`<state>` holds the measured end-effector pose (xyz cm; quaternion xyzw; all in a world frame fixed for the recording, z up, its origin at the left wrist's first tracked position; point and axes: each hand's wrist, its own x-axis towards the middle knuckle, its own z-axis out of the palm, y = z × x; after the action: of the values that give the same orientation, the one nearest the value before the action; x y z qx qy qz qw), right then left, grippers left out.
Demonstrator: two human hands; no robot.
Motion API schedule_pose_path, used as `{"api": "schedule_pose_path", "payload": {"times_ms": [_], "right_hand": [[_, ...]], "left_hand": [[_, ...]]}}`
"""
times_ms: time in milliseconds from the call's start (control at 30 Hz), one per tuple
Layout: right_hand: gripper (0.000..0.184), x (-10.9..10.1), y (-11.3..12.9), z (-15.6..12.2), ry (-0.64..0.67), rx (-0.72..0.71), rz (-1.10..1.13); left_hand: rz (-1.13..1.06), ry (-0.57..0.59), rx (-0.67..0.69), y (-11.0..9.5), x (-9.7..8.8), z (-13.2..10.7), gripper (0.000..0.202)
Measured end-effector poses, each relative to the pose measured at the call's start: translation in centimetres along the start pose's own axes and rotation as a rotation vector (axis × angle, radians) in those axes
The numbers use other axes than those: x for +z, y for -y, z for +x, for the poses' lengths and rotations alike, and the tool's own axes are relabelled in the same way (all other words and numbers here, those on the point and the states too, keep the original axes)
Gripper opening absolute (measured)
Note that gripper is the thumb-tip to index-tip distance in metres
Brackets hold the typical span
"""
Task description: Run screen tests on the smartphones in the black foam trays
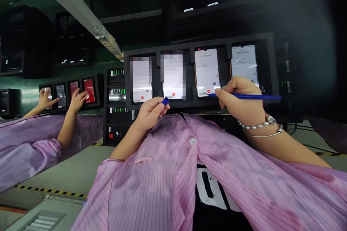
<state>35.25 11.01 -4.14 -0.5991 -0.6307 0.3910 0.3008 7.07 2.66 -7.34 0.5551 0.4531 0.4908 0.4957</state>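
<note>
Across smartphone screen, blue stylus pointing left

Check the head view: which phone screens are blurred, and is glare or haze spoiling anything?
Head view: the leftmost phone screen and its neighbour are pixelated; the third and fourth are sharper but pale with glare; a dark haze veils the upper right; wide-angle distortion bends the edges.
</note>
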Motion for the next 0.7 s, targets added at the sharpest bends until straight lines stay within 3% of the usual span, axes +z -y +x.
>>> {"api": "schedule_pose_path", "payload": {"times_ms": [167,300,500,700], "right_hand": [[0.031,4.1,3.4,-0.1,0.252,-0.153,-0.043],[0.030,6.2,4.3,0.7,0.296,-0.136,-0.137],[0.030,6.5,4.2,0.8,0.321,-0.134,-0.248],[0.028,5.9,3.9,0.0,0.244,-0.097,-0.191]], "left_hand": [[0.249,-0.238,0.124,-0.7,-2.0,-1.5,0.033],[0.388,-0.377,0.145,-0.3,-3.6,-2.1,0.033],[0.499,-0.307,0.160,-0.4,-3.5,-1.9,0.035],[0.297,-0.360,0.131,0.8,-4.1,-2.9,0.037]]}}
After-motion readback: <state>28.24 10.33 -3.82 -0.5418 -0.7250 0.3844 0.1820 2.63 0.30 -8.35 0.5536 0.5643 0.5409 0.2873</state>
